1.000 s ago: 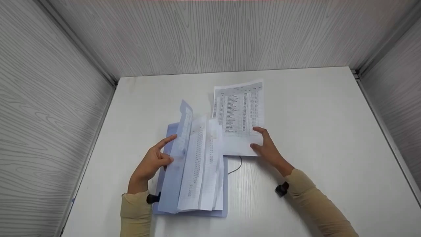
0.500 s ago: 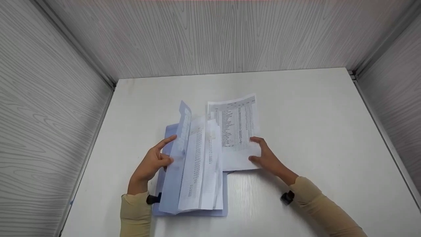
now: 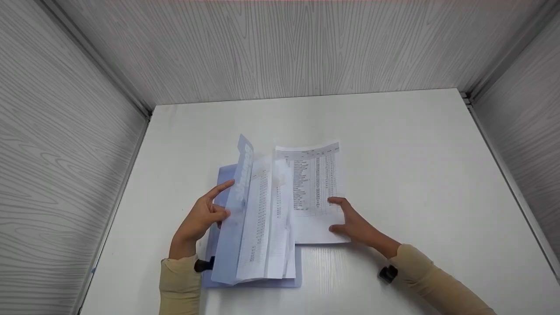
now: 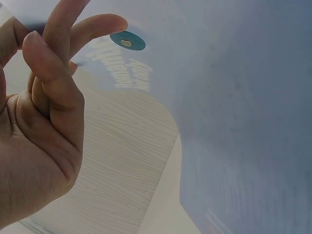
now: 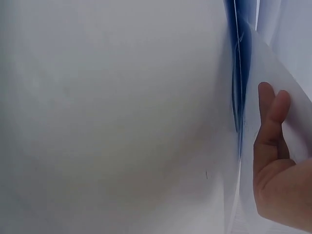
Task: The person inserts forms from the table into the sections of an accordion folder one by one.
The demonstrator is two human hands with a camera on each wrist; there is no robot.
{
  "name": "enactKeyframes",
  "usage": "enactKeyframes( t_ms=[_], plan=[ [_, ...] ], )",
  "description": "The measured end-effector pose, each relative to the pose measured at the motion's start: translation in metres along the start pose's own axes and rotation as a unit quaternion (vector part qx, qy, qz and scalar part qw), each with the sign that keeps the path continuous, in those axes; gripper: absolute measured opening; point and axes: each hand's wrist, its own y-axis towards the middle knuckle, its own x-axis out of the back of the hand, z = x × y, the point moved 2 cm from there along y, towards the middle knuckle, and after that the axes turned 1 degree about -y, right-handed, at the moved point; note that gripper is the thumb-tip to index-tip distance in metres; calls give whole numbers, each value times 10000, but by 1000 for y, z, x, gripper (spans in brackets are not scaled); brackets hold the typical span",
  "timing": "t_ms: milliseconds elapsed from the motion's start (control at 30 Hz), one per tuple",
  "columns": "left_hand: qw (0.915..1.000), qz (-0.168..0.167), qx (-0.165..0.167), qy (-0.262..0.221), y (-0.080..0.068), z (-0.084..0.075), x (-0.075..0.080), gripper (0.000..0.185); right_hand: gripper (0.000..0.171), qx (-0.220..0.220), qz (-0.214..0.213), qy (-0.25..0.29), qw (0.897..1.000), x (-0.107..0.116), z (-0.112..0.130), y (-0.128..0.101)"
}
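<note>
A pale blue folder lies open on the white table. Its translucent cover stands raised, with several printed sheets leaning against it. My left hand props the cover from the left with its index fingertip and thumb. Up close, the fingertips touch the cover by a round snap. My right hand presses flat on a loose printed sheet whose left edge lies by the raised sheets. The right wrist view has straight fingers on that sheet, beside the folder's edge.
Grey wood-grain walls close the table in at the back and on both sides. Bare tabletop lies to the right of the sheet and behind the folder.
My right hand has slid the loose printed sheet toward me and a little left, closer to the folder. The left hand and the raised cover have stayed put.
</note>
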Motion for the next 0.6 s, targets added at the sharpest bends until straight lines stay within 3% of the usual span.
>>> enactKeyframes(
  t_ms=[100, 600],
  plan=[
    [9999, 39, 87, -64, 4, -9, 2, 77, 75, -73, 119, 75, 9999, 2, 8, -5],
    [9999, 12, 58, 102, 0, -12, 1, 75, 74, -9, 395, -125, 9991, 12, 4, -11]
  ],
)
